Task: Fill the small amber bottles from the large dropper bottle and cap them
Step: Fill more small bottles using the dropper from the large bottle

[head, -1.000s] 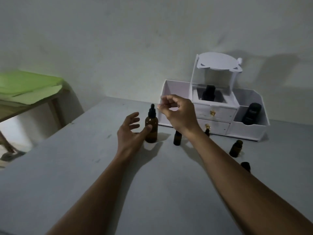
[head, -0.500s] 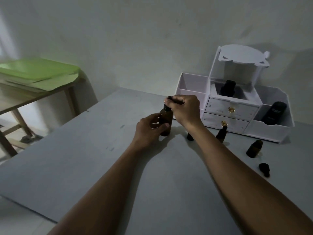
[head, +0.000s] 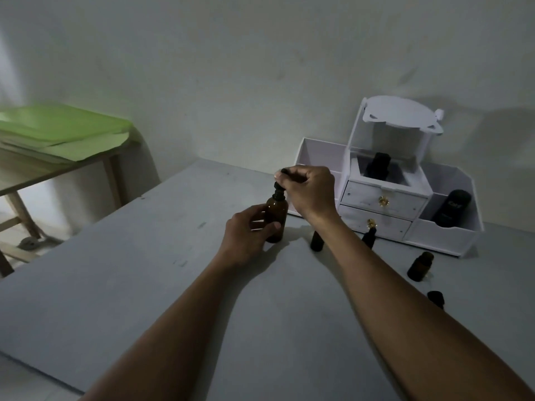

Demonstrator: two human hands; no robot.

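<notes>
Change: a second ago the left hand (head: 249, 233) only touched the large dropper bottle (head: 276, 217) with its thumb, and the right hand (head: 309, 192) hovered above it. Both have since closed on it.
Table (head: 144, 285): grey top filling the lower frame; everything below stands on it.
Organizer (head: 445, 237): white, drawers shut, centre right against the wall.
Left hand: fingers and thumb curled round the amber body, holding it upright.
Right hand: fingertips bunched together, clamped from above on the black dropper top (head: 278, 188).
Large dropper bottle: standing at centre frame, top apparently still seated.
Small amber bottles: one (head: 317, 241) just right of the large bottle, one (head: 369, 237) partly behind the right forearm, one (head: 420, 266) further right. I cannot tell whether they are capped.
Dark cap-like piece (head: 435, 298): lying at right, beside the forearm.
Step in hand, as judged: unscrewing the dropper. Keep the base pressed flat, turn only the collar, then lift straight up so the pipette clears the neck without dripping.
</notes>
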